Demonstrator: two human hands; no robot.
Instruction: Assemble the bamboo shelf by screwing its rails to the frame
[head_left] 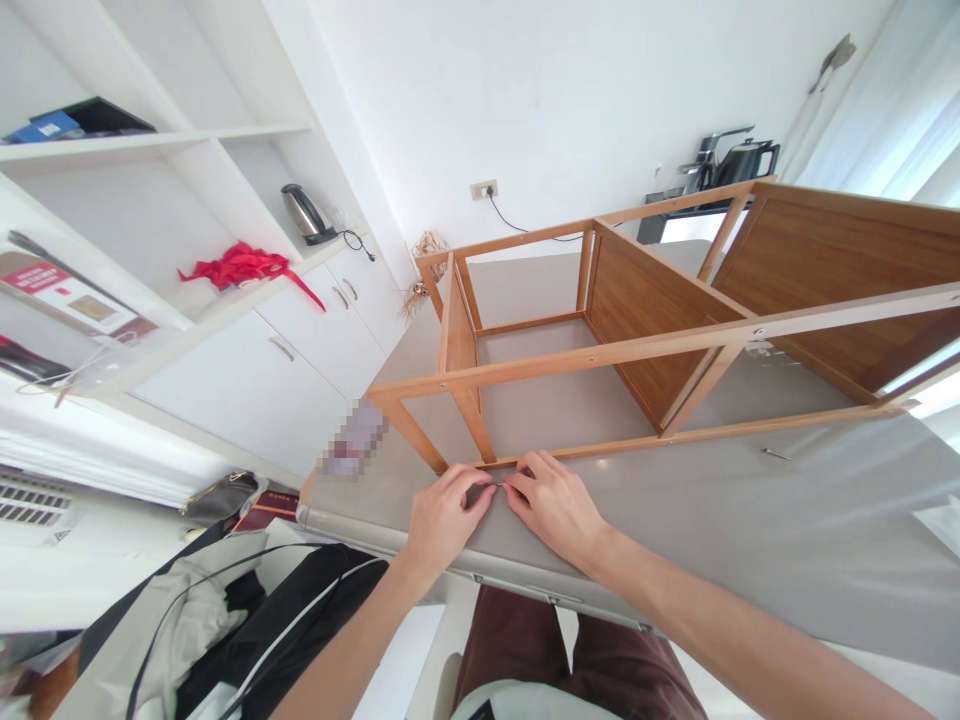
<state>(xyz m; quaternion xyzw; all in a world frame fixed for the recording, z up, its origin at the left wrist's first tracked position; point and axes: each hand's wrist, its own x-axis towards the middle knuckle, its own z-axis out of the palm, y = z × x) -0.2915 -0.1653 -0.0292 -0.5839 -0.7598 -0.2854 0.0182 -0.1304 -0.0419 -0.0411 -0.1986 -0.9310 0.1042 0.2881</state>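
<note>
A wooden shelf frame (517,368) lies on its side on the grey tabletop (720,530), with brown panels set across it. Close to its near rail, my left hand (448,510) and my right hand (553,503) meet, fingertips almost touching. Between them is a small thin metal piece (499,484), apparently a screw, pinched from both sides by thumb and fingers. My fingers cover most of it. A separate screw (777,454) rests on the tabletop to the right of my hands.
A blurred packet (354,440) is near the table's left corner. Left stand white shelves with a steel kettle (306,215) and red ribbon (238,268). Clothes (300,610) are piled at lower left. A black kettle (746,160) stands behind the frame.
</note>
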